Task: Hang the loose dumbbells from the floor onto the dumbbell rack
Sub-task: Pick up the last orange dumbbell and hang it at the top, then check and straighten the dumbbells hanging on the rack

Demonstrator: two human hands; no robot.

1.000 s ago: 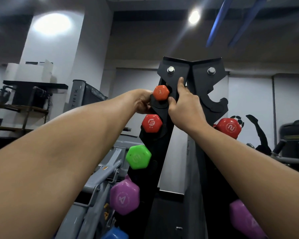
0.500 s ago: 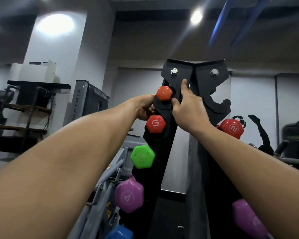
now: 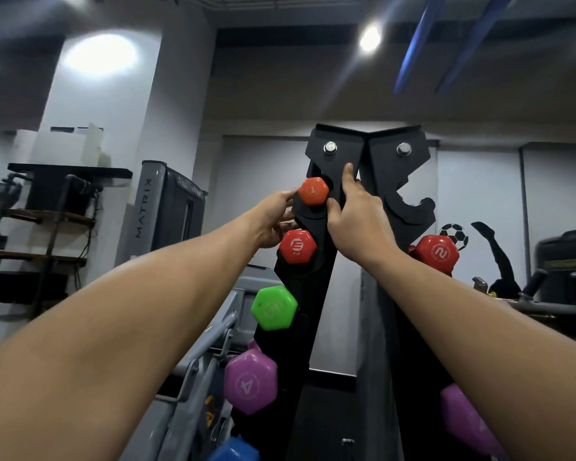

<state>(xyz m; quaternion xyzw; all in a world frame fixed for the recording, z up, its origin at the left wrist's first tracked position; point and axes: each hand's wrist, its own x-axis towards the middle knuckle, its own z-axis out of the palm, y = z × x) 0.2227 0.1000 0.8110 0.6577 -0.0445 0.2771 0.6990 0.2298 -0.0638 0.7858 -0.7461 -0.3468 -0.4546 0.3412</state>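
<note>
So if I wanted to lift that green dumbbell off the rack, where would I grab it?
Probably by the bar behind its hexagonal head, coming from the left. The green dumbbell hangs in a hook of the dumbbell rack with its flat end towards the camera, so the bar is hidden behind it. The head juts out left of the rack, leaving room there to curl fingers round the bar.

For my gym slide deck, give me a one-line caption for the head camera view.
Both hands seat the orange dumbbell in the top slot of the black rack.
</note>
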